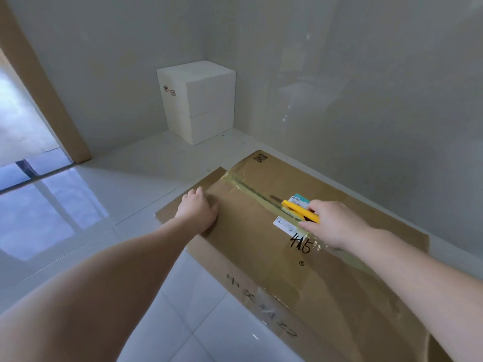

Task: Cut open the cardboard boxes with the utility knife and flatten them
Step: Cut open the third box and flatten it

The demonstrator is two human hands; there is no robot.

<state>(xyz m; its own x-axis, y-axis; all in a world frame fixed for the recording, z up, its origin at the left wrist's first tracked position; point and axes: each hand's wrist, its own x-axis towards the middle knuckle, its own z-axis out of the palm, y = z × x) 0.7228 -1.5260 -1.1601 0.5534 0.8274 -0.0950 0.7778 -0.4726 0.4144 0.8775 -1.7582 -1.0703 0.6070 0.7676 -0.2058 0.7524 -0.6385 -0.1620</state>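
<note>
Two hands at work on one brown cardboard box (pixel 261 231), set on the white tiled floor (pixel 130 178) near the room's right-hand wall. Right hand (pixel 332 226) curled round a yellow utility knife (pixel 300 210), fingers wrapped over the handle; knife laid along the taped centre seam (pixel 251 188) on the box top, nose toward the far end, blade itself too small to make out. White labels (pixel 285 226) stuck beside the seam, close under the knife, with "415" in black marker just nearer. Left hand (pixel 198 211) spread flat, pressing down on the box's left flap near its edge, holding nothing. Off in the far corner of the floor, a white stacked block (pixel 201 100) against both walls.
</note>
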